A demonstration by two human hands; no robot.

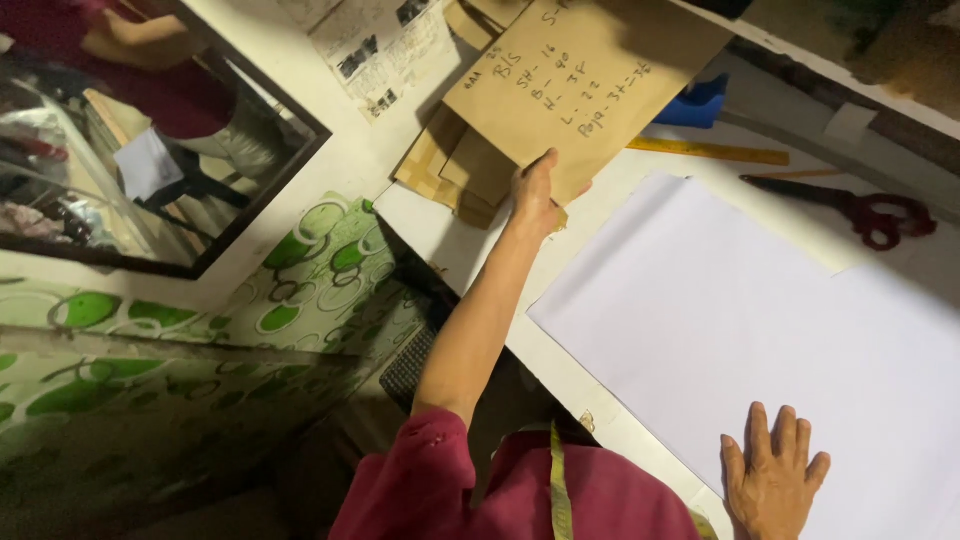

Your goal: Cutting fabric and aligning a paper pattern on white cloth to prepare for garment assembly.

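My left hand (pixel 535 195) reaches out to the far left of the white table (pixel 455 245) and grips the lower edge of a brown paper pattern piece (pixel 590 75) with handwriting on it. That piece lies over a stack of more brown paper pieces (pixel 455 165) at the table's corner. My right hand (pixel 772 468) rests flat, fingers spread, on the near edge of a large white sheet (pixel 740 320) that covers most of the table in front of me.
Red-handled scissors (pixel 865 210) and a yellow ruler (pixel 710 151) lie at the table's far side, a blue object (pixel 695 103) behind them. A dark-framed mirror (pixel 150 130) hangs on the left above green-patterned cloth (pixel 200 340). A measuring tape (pixel 558 480) hangs at my chest.
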